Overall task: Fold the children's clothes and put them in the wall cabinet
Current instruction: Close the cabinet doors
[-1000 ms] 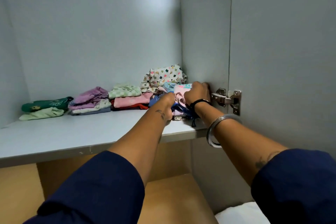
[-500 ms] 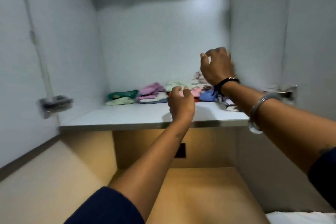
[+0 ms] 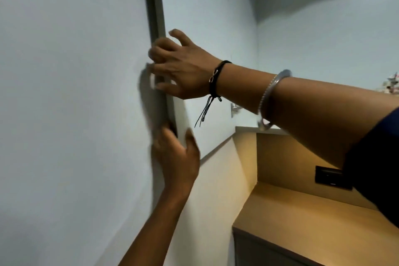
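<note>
The cabinet door [image 3: 64,93], filling the left of the frame, looks like smooth, matt pale grey-blue laminate, with a darker grey edge band [image 3: 155,6]. The cabinet's inner walls [image 3: 323,49], upper right, share the same flat matt finish. At lower right the counter [image 3: 302,218] is a warm wood-look board, smooth with a soft sheen. On the right hand's [image 3: 183,71] wrist sit a black cord bracelet [image 3: 216,80] and a shiny metal bangle [image 3: 267,97]. The sleeve [image 3: 375,168] at right is dark blue matt cloth.

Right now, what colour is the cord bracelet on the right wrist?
Black, with a small gold charm; the cord bracelet shows clearly in the head view.
</note>
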Tool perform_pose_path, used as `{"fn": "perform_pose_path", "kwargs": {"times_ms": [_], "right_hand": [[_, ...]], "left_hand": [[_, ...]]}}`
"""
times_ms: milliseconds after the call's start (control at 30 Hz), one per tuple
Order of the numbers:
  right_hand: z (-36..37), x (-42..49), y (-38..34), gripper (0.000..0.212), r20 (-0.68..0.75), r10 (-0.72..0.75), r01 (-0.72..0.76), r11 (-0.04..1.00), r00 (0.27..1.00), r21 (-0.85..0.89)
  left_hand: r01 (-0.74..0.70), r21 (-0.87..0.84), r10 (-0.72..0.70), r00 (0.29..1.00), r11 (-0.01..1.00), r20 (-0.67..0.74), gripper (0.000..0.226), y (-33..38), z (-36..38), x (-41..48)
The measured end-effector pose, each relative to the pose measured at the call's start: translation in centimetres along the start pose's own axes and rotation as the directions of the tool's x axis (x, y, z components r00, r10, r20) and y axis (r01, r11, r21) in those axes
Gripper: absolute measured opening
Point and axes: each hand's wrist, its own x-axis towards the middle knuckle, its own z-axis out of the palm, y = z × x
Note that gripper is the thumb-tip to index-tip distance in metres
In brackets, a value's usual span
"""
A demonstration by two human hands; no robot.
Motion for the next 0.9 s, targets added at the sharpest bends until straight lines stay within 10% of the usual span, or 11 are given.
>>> {"fn": "perform_pose_path", "kwargs": {"times_ms": [133,267,367,667,900], "right_hand": [[-0.8,-0.2,0.1,0.046,0.035,0.023,-0.020,0.997,0.999,-0.075],[-2.2,-3.4,1.9,0.049,-0.039,0.175,-0.177,0.980,0.984,-0.092],[-2.3,-8.9,5.3,0.045,0.013,0.311,-0.299,0.924,0.950,-0.240],[3.6,-26.0,14.2,0.076,0.321,0.664,-0.508,0.734,0.675,-0.451],[10.3,-30.6,17.5,0.080,0.320,0.683,-0.568,0.726,0.656,-0.387]], "left_hand": [[-0.036,-0.158,0.057,0.990,0.987,0.132,0.054,0.0,-0.2,-0.6],[-0.391,-0.137,0.402,0.914,0.910,0.060,0.046,1.6,1.4,-3.0],[-0.336,-0.303,0.410,0.884,0.892,0.225,0.080,4.5,5.9,-5.2],[-0.383,-0.305,0.484,0.576,0.872,0.659,0.112,13.5,23.1,-9.0],[-0.525,-0.160,0.509,0.632,0.836,0.584,0.106,13.1,30.1,-10.0]]}}
